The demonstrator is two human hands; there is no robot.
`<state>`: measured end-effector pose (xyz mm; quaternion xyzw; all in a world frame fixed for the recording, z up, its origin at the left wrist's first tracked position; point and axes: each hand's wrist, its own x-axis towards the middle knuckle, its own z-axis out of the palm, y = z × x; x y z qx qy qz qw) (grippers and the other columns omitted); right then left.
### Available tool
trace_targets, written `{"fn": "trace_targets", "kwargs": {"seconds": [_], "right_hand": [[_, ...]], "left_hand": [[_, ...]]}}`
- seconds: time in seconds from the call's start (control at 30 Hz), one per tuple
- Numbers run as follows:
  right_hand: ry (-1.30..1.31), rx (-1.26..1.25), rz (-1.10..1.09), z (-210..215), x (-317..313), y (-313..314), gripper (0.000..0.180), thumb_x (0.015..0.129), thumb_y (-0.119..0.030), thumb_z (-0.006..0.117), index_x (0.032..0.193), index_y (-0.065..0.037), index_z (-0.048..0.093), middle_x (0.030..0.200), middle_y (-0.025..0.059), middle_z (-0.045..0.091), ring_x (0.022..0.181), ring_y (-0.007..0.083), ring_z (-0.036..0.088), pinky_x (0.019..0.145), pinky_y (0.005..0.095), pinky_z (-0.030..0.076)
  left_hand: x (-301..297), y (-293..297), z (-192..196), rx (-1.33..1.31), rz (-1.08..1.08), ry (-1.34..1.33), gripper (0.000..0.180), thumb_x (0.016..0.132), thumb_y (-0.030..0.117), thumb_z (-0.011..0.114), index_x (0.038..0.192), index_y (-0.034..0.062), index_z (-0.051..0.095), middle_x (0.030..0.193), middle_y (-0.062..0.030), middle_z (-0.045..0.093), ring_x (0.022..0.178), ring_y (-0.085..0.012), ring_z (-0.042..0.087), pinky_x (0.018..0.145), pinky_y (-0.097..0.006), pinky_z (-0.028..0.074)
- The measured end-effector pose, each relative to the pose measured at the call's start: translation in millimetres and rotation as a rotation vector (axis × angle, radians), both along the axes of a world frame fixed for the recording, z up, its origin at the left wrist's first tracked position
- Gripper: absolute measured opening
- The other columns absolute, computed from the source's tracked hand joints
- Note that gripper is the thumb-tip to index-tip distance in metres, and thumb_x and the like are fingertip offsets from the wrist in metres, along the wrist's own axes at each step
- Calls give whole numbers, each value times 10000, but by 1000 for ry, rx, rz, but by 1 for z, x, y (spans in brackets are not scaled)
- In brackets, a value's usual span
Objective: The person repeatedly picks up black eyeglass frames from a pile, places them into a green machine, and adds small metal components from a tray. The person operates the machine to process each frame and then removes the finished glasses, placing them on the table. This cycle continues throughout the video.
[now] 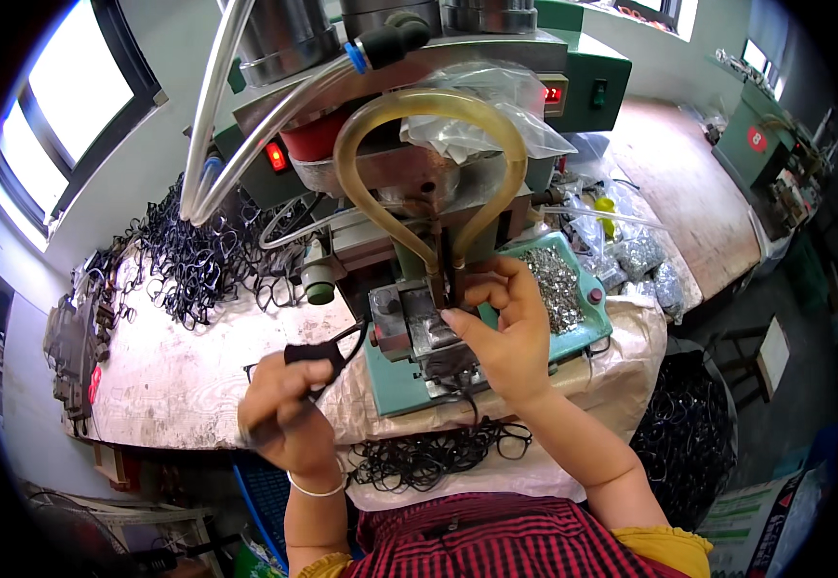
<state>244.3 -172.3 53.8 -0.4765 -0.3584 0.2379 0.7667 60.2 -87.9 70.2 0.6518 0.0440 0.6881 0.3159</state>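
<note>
A black eyeglass frame, partly covered by my fingers, is gripped in my left hand. The hand is blurred and stays left of the green-based bench machine, with part of the frame reaching toward the machine's metal fixture. My right hand is at that fixture, just below the two ends of a looped yellowish tube. Its thumb and forefinger close in near the tube's lower ends; whatever lies between them is too small to make out.
Small metal parts fill a green tray right of the machine. Bags of metal pieces lie beyond it. Black frames are heaped at the back left and along the front edge. A dark full sack stands at right.
</note>
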Motion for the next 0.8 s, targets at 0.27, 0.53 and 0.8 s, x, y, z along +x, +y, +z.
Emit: {"fn": "trace_targets", "kwargs": {"seconds": [0.27, 0.53, 0.8], "right_hand": [[-720, -333, -283, -14, 49, -24, 250, 777, -94, 721, 1025, -59, 710, 1129, 159, 669, 1103, 347, 616, 988, 415, 470], [-999, -546, -639, -93, 111, -39, 91, 739, -115, 755, 813, -72, 724, 1149, 179, 659, 1181, 367, 574, 1014, 449, 429], [-875, -476, -642, -91, 111, -34, 104, 819, -62, 719, 918, -44, 742, 986, 140, 709, 990, 319, 654, 897, 389, 493]], "left_hand": [[29, -14, -8, 514, -92, 553, 223, 751, 187, 758, 958, 108, 734, 1049, -37, 726, 799, -237, 573, 847, -438, 542], [37, -7, -16, 503, -159, 591, 306, 707, 170, 738, 1009, 122, 726, 1058, -23, 706, 817, -228, 586, 873, -432, 513], [-15, -38, -18, 503, 387, 786, 254, 812, 297, 757, 1035, 178, 732, 1226, -72, 694, 1096, -274, 630, 1087, -517, 409]]}}
